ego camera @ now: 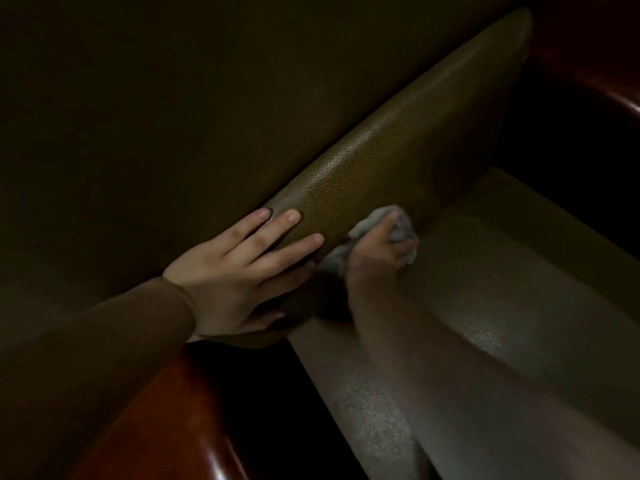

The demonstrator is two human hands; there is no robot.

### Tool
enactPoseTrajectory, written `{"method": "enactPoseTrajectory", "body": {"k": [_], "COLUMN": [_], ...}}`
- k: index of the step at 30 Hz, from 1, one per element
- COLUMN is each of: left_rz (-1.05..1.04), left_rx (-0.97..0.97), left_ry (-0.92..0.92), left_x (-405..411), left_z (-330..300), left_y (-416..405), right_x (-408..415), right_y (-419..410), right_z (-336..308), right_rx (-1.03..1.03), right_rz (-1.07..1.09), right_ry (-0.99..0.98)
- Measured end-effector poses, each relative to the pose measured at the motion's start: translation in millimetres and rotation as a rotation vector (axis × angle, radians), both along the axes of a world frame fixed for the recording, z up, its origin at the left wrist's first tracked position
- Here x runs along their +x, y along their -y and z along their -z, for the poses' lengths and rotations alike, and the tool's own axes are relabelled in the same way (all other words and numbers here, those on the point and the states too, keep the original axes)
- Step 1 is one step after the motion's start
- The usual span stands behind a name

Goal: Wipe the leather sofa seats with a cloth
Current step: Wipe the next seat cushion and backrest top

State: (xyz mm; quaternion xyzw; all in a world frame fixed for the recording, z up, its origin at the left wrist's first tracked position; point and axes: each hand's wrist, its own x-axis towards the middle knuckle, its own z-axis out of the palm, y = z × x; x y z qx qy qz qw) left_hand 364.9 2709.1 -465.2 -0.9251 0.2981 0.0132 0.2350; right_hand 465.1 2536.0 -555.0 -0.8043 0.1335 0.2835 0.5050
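Observation:
An olive-brown leather cushion (388, 161) is tipped up on edge, running from lower left to upper right. My left hand (242, 268) lies flat on its near end, fingers spread, thumb tucked under the edge. My right hand (377, 251) is shut on a crumpled grey cloth (401, 226) and presses it against the cushion's lower face, just right of my left hand. Below lies the paler sofa seat base (502, 306). My right forearm looks blurred.
A glossy reddish wooden armrest (180, 410) curves across the lower left, and another strip of red wood (616, 95) shows at the upper right. A dark gap (568, 150) lies behind the seat. The scene is dim, and the upper left is dark leather.

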Motion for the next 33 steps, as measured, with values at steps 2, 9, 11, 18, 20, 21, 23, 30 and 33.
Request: {"method": "enactPoseTrajectory", "body": {"k": [2, 9, 11, 18, 20, 21, 23, 30, 33], "left_rz": [-0.010, -0.154, -0.345, -1.037, -1.052, -1.037, -1.032, -1.021, -1.027], "left_rx": [0.011, -0.046, -0.188, -0.524, -0.544, -0.555, -0.569, -0.568, -0.556], "left_ry": [-0.006, 0.016, -0.007, -0.073, -0.076, -0.075, -0.068, -0.037, -0.044], "left_x": [-1, -15, -56, -231, -227, -226, -227, -230, -230], "left_z": [2, -15, -13, 23, 23, 24, 26, 29, 29], "left_y": [0, 7, 7, 20, 21, 20, 20, 17, 17], "right_x": [13, -86, -78, -23, -88, -123, -166, -13, -22], "right_y": [-1, -33, -22, -24, -38, -43, -46, -33, -53], "right_z": [0, -9, -15, -51, -39, -34, -31, -40, -45], "right_rx": [0.099, 0.120, 0.068, -0.041, 0.060, 0.080, 0.063, -0.233, -0.267], "right_rz": [0.199, 0.213, 0.168, 0.139, -0.024, -0.159, -0.352, -0.157, -0.076], "right_ry": [-0.099, -0.432, -0.381, 0.069, 0.335, 0.419, 0.374, 0.839, 0.822]}}
